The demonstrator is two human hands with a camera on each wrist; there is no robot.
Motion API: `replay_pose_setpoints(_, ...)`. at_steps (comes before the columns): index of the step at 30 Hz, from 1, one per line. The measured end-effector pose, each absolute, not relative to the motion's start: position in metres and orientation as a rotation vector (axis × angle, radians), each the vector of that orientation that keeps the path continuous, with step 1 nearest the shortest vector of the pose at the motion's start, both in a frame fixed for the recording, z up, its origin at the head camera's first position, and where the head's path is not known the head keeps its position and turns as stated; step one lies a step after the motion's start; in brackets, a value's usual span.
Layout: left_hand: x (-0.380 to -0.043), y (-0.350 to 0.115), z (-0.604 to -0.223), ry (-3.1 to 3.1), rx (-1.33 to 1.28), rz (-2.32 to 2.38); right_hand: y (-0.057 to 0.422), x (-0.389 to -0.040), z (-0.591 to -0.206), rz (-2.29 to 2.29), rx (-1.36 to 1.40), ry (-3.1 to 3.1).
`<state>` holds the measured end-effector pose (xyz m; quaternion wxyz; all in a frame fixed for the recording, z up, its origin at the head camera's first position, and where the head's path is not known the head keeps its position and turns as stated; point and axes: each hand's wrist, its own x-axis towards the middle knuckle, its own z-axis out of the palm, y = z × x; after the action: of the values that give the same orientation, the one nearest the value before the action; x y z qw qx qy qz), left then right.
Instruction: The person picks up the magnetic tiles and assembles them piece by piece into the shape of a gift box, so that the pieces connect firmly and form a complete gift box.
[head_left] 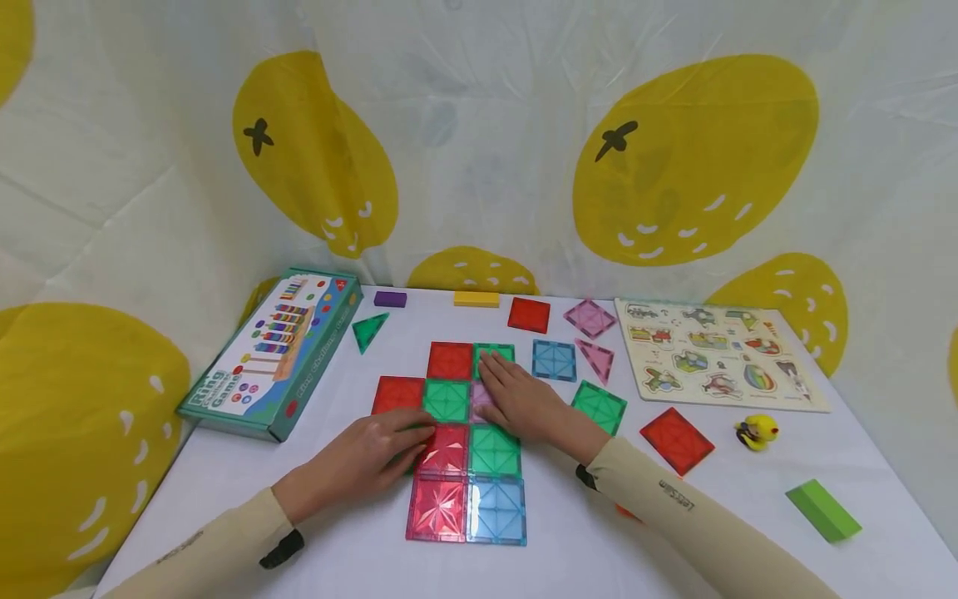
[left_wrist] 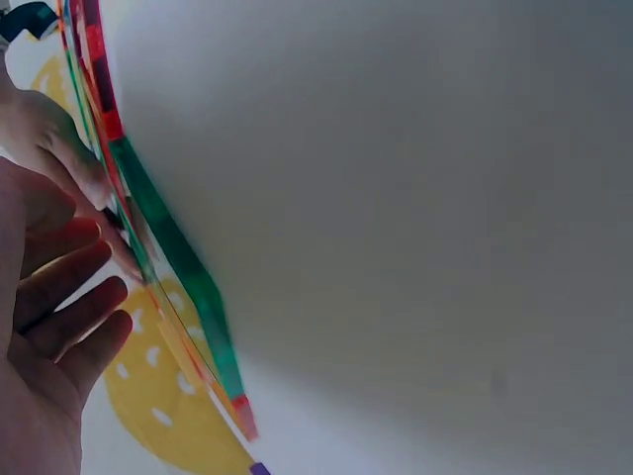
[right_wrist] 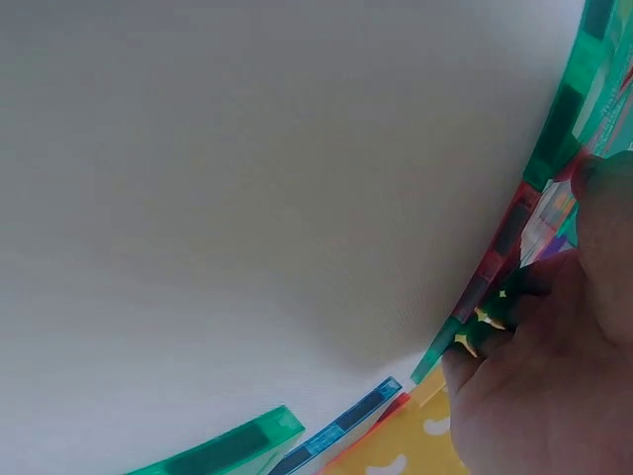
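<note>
Flat translucent magnetic tiles lie edge to edge in a block mid-table. At its front are a red tile [head_left: 437,509] and a blue tile [head_left: 497,511]; behind them come another red tile [head_left: 449,449] and a green tile [head_left: 495,452]. My left hand [head_left: 367,453] touches the block's left side with loosely bent fingers, partly covering a green tile under it. My right hand [head_left: 524,403] lies over the right side, fingertips on the far green tile [head_left: 490,351] and thumb at a pink tile [head_left: 479,399]. In the left wrist view, the left fingers [left_wrist: 74,307] are spread apart.
Loose tiles, among them a blue square [head_left: 555,360] and a red square [head_left: 677,441], lie to the right. A picture puzzle board [head_left: 718,353], a yellow toy figure [head_left: 758,432] and a green block [head_left: 823,510] are further right. A game box [head_left: 277,349] stands left.
</note>
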<state>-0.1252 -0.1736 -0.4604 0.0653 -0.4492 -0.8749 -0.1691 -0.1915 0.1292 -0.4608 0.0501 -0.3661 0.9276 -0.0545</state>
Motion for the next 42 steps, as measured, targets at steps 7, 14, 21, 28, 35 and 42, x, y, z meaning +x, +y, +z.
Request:
replay_pose_setpoints(7, -0.148, -0.156, -0.462, -2.741, -1.344, -0.572, 0.123, -0.202, -0.462, -0.127, -1.108, 2.83)
replay_pose_setpoints(14, -0.151, -0.153, -0.466, -2.801, -1.355, -0.536, 0.132, -0.202, -0.457, -0.229, -1.05, 2.803)
replay_pose_setpoints(21, -0.147, -0.154, -0.465, -2.817, -1.354, -0.522, 0.172, -0.19, -0.447, -0.334, -0.94, 2.83)
replay_pose_setpoints(28, -0.148, -0.157, -0.463, -2.832, -1.348, -0.506, 0.217, -0.175, -0.441, -0.338, -0.932, 2.857)
replay_pose_setpoints(35, -0.15, -0.158, -0.46, -2.855, -1.337, -0.498, 0.229, -0.168, -0.442, -0.338, -0.969, 2.857)
replay_pose_setpoints(42, -0.152, -0.151, -0.462, -2.879, -1.366, -0.491, 0.222, -0.178, -0.448, -0.318, -0.887, 2.853)
